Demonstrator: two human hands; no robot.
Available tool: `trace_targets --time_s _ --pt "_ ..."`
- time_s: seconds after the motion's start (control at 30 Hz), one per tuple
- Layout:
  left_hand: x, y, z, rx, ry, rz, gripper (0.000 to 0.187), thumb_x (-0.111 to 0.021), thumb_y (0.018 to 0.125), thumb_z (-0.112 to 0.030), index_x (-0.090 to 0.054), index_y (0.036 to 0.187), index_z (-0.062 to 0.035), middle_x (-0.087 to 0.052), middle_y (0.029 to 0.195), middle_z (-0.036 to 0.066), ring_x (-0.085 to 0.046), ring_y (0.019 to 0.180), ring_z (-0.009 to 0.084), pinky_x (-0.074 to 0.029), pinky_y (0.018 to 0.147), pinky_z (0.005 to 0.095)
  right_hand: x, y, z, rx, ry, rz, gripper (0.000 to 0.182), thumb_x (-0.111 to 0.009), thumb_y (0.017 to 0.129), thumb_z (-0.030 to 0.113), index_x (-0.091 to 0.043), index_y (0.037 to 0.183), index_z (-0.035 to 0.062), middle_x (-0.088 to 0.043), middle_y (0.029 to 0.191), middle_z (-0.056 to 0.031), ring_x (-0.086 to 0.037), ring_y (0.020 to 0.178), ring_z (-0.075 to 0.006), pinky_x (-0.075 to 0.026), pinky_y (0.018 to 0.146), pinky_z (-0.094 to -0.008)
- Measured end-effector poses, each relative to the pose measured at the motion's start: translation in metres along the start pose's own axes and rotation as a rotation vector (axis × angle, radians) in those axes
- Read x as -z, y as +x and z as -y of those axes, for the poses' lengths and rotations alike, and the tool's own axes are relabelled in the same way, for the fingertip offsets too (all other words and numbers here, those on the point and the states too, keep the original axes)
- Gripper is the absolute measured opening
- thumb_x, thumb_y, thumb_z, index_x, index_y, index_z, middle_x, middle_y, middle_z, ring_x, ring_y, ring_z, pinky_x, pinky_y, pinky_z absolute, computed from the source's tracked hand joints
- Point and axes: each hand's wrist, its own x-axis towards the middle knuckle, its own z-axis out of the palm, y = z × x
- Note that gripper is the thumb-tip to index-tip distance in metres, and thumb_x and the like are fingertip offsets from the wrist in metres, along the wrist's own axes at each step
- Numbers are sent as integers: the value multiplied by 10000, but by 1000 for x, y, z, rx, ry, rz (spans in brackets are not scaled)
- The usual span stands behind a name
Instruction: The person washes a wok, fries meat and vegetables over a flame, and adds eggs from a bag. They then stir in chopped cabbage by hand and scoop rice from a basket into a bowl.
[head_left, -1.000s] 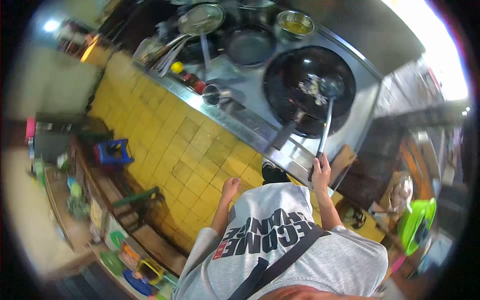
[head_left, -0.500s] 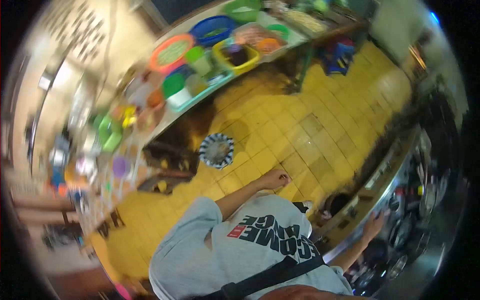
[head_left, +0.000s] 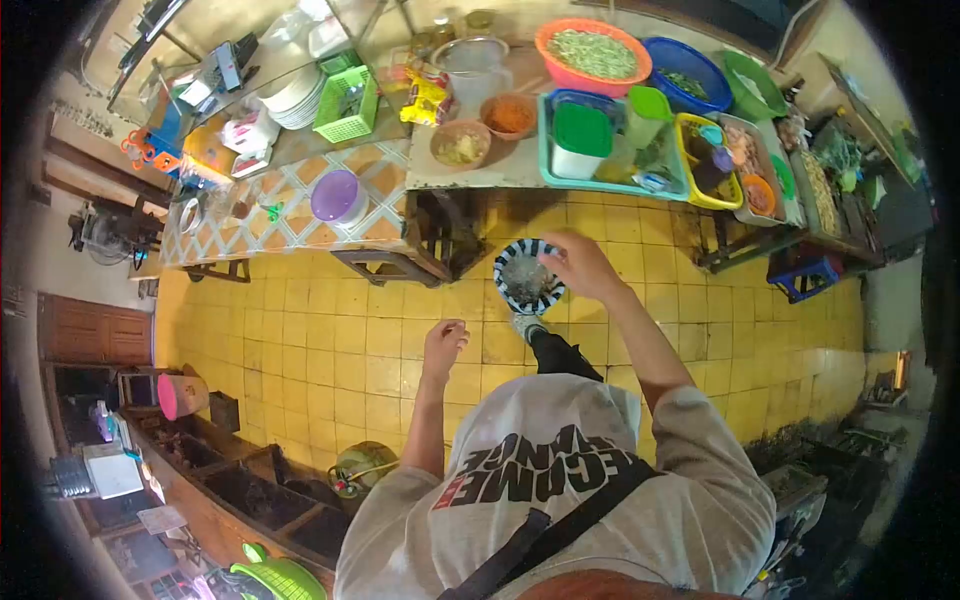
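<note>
Yellow-tiled floor [head_left: 390, 365]; far table [head_left: 428, 172], bowls [head_left: 508, 118] grouped seemingly for reach; striped bin [head_left: 504, 274] near right hand [head_left: 584, 268]; left hand [head_left: 445, 347] over tiles; both empty, loosely curled

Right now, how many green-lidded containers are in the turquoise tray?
2: the dark-green-lidded container at the left of the tray, and the bright-green-lidded container farther right. Others may be hidden.

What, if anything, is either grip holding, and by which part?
Nothing visible: the left grip is loosely curled with no object, and the right grip, seen against the striped bin, shows none either.
</note>
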Motion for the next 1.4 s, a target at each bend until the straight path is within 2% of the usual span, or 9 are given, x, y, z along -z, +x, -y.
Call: trace_targets --time_s 0.23,0.33,0.57,0.63,0.87,1.03,1.17,1.23,1.4 --pt "-26 38 -72 100 -23 -118 225 -539 851 -195 -550 998 -26 -585 786 48 -539 668 102 -410 577 206 1 172 -35 -118 -30 -121 396 -555 797 251 -509 1109 11 -511 1124 -201 -499 1030 -335 -400 884 -410" --pt "-51 55 -141 34 35 -105 246 -539 853 -213 -547 1020 -33 -593 816 47 -550 697 108 -426 615 213 68 216 -15 -357 -179 -173 396 -545 784 198 -472 1113 -11 -530 1057 -201 -481 1024 -350 -398 855 -412" --pt "-40 82 -190 145 -40 -171 261 -550 847 -231 -550 1025 -39 -599 837 44 -565 711 116 -448 617 231 100 278 -23 41 -294 -520 326 -572 741 121 -525 1042 4 -515 1051 -216 -478 1013 -348 -359 898 -414" --pt "-33 92 -206 171 -55 -229 261 -555 843 -229 -548 1015 -33 -598 805 42 -564 694 116 -452 602 236 104 282 -11 36 -337 -407 349 -558 790 176 -505 1111 51 -496 1116 -192 -471 1054 -308 -409 859 -402" --pt "-44 239 -431 -662 487 -165 228 -566 814 -240 -596 869 -21 -613 736 129 -595 675 215 -451 610 318 125 269 38 -50 -116 -473 245 -566 788 126 -558 1007 15 -564 991 -157 -570 763 -281 -408 801 -379" --pt "-58 412 -529 -803 766 -180 179 -568 761 -206 -627 864 -72 -629 848 153 -614 791 287 -482 692 363 124 242 60 -275 -26 -474 226 -577 781 85 -560 996 19 -563 965 -148 -577 764 -257 -468 647 -355" --pt "-58 502 -543 -613 1175 -146 201 -545 759 -190 -627 919 -99 -630 907 142 -610 860 294 -492 736 362 106 201 48 -398 -142 -555 191 -584 749 8 -566 939 11 -559 929 -153 -585 763 -265 -484 635 -331" --pt "-70 500 -573 -208 1230 -345 240 -526 765 -182 -616 978 -118 -623 976 121 -602 914 295 -492 766 361 109 180 60 -399 -129 -673 185 -578 748 -8 -568 932 13 -561 930 -150 -587 766 -266 -493 630 -320" --pt "-80 518 -595 -187 1465 -130 336 -469 806 -295 -585 1068 -119 -578 1095 127 -562 998 311 -478 788 400 93 131 54 -660 -143 -653 187 -581 749 -7 -574 934 19 -565 938 -147 -587 765 -261 -496 592 -309"
